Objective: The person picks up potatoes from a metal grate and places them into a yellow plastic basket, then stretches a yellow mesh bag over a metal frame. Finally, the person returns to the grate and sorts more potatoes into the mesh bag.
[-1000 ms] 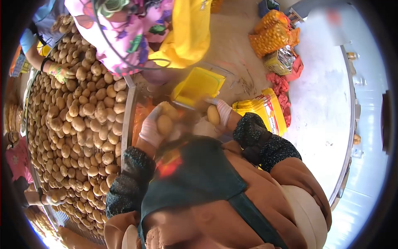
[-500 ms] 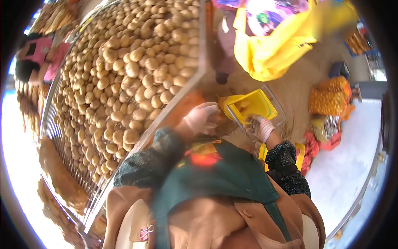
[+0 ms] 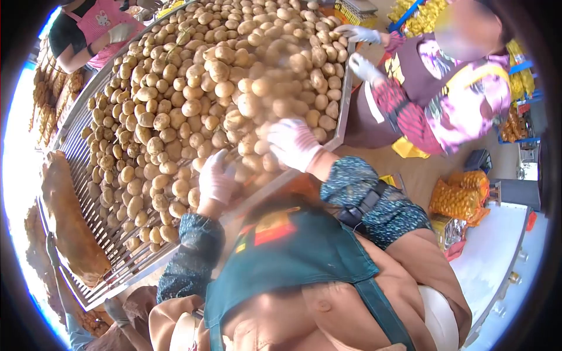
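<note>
And here's your R hand [image 3: 294,143], gloved, out over the slatted table [image 3: 111,248] at its near edge, fingers reaching onto the potatoes [image 3: 191,107]; blur there, so can't tell if they're pinching one. Your L hand [image 3: 218,178], gloved too, is further L along that same edge, fingers extended w/ a gap showing, next to potatoes, no grip visible. Potatoes are heaped across most of the table, thinning to bare slats at its L end, where a brown padded thing [image 3: 70,222] lies along the rim. Co-worker in a floral top [image 3: 462,88] is at the table's R side, gloved hands [image 3: 366,67] at its rim; another person [image 3: 102,23], pink apron, is at its far L side. Orange net sacks [image 3: 456,199] sit well R of the table.
</note>
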The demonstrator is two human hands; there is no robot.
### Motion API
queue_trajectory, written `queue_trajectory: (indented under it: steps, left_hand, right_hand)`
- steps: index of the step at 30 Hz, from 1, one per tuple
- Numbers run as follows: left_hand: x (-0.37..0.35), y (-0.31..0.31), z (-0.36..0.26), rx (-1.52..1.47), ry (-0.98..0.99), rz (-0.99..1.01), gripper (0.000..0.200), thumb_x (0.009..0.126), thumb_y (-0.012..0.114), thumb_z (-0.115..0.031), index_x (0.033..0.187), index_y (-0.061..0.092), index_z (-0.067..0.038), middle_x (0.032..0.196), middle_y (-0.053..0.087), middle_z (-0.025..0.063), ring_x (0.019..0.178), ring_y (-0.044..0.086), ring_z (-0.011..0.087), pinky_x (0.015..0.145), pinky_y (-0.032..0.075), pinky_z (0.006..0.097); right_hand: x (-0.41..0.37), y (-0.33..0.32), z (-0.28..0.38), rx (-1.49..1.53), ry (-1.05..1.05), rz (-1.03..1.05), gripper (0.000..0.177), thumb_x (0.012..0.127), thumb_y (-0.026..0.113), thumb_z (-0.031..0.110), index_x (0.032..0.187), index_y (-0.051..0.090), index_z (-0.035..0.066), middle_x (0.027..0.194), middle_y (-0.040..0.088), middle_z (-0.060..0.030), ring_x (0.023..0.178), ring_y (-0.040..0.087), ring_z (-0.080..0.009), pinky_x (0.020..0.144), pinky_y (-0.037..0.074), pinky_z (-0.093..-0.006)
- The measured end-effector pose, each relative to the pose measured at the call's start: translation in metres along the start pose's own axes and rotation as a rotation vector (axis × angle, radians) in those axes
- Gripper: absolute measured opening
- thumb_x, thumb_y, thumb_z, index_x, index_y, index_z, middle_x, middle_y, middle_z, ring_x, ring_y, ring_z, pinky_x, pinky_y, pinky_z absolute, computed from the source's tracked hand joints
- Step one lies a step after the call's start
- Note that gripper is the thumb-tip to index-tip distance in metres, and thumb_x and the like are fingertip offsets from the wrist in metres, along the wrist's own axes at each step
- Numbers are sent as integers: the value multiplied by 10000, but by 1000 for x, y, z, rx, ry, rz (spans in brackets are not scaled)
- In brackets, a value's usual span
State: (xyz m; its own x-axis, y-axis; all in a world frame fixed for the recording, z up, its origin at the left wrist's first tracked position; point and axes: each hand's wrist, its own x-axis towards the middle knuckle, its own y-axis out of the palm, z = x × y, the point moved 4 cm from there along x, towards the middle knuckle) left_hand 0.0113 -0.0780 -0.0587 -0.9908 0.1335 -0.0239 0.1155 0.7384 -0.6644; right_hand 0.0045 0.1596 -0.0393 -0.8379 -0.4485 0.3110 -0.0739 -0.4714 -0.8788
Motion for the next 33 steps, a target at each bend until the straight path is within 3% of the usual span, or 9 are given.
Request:
queue_trajectory:
  steps: [5, 11, 16, 20, 21, 25, 28, 29, 33]
  left_hand:
    - [77, 8, -22, 314, 304, -56, 596, 821, 751, -245, 1339, 531, -48, 1252, 578, 197, 1148, 564, 389, 979, 472, 449]
    - [125, 5, -16, 282, 218, 190, 537, 802, 764, -188, 1276, 549, -52, 1235, 575, 193, 1158, 548, 404, 992, 470, 447]
    - [145, -57, -18, 597, 407, -301, 501, 809, 731, -230, 1270, 578, -104, 1238, 603, 161, 1149, 553, 388, 972, 481, 443]
    - [142, -38, -11, 340, 365, 189, 317, 847, 683, -229, 1125, 626, -90, 1163, 632, 154, 1006, 625, 366, 847, 531, 445]
    - [133, -26, -12, 303, 418, 314, 296, 854, 670, -227, 1107, 622, -81, 1154, 630, 159, 967, 639, 369, 823, 539, 444]
    - [126, 23, 0, 529, 512, 461, 352, 895, 628, -263, 1180, 591, -61, 1132, 631, 133, 917, 675, 334, 776, 554, 436]
    - [132, 31, 0, 708, 376, 541, 446, 921, 612, -310, 1292, 545, -72, 1146, 632, 121, 936, 689, 295, 770, 556, 428]
    - [132, 31, -1, 759, 333, 603, 532, 937, 596, -349, 1388, 486, -89, 1157, 634, 106, 952, 695, 269, 771, 555, 422]
    - [134, 39, 2, 910, 435, 699, 464, 906, 637, -347, 1297, 584, -102, 1108, 672, 70, 951, 699, 265, 787, 554, 406]
  right_hand:
    - [60, 53, -15, -314, 179, 101, 633, 796, 669, 231, 1386, 480, 102, 1393, 479, -158, 1097, 582, -285, 931, 471, -430]
    - [121, 68, -21, -419, 389, 504, 647, 861, 645, 203, 1468, 425, 163, 1502, 377, -188, 1073, 629, -273, 832, 528, -403]
    - [121, 72, -39, -226, 375, 493, 651, 762, 748, 193, 1360, 499, 122, 1467, 397, -222, 1008, 644, -327, 850, 543, -444]
    - [108, 60, -53, 326, 410, 107, 538, 780, 774, 227, 1252, 575, 62, 1215, 625, -199, 1050, 642, -357, 914, 525, -413]
    - [107, 53, -49, 540, 511, 11, 493, 800, 779, 254, 1217, 615, 49, 1019, 691, -179, 1009, 666, -298, 890, 530, -385]
    - [83, 43, -70, 1456, 900, -162, 288, 942, 646, 72, 1228, 642, 44, 1021, 702, -65, 917, 645, -150, 820, 532, -300]
    - [92, 28, -45, 770, 838, 30, 326, 945, 650, 91, 1266, 625, 49, 1069, 701, -77, 968, 645, -166, 867, 528, -306]
    - [84, 50, -53, 762, 549, -89, 370, 940, 656, 94, 1304, 599, 56, 1137, 691, -110, 1010, 644, -198, 927, 512, -315]
    - [88, 65, -6, -191, 329, 509, 544, 834, 692, 361, 1305, 545, 133, 1248, 539, -111, 1154, 549, -325, 972, 477, -439]
